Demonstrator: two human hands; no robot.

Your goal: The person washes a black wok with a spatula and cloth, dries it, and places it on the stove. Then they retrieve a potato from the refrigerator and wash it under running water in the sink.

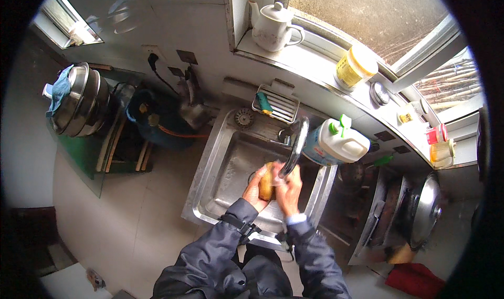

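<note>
Over the steel sink [199, 194], my left hand [254, 191] is closed around a yellow-brown, oblong potato [266, 183]. Close against the potato's right side is my right hand [290, 190], its fingers smeared by motion and partly behind the faucet [300, 141]. A pinkish blur shows at those fingers; I cannot tell what it is. The faucet's curved spout ends right above both hands. Behind the basin, a white soap rack [278, 105] holds a green and yellow sponge [263, 103]. A drain strainer [244, 118] lies at the sink's back left corner.
A large white jug with a green cap [341, 141] stands right of the faucet. On the windowsill are a white teapot [274, 26] and a yellow-labelled jar [356, 68]. Stacked steel bowls [79, 99] and a blue bucket [157, 123] are at left; a lidded pan [428, 210] is at right.
</note>
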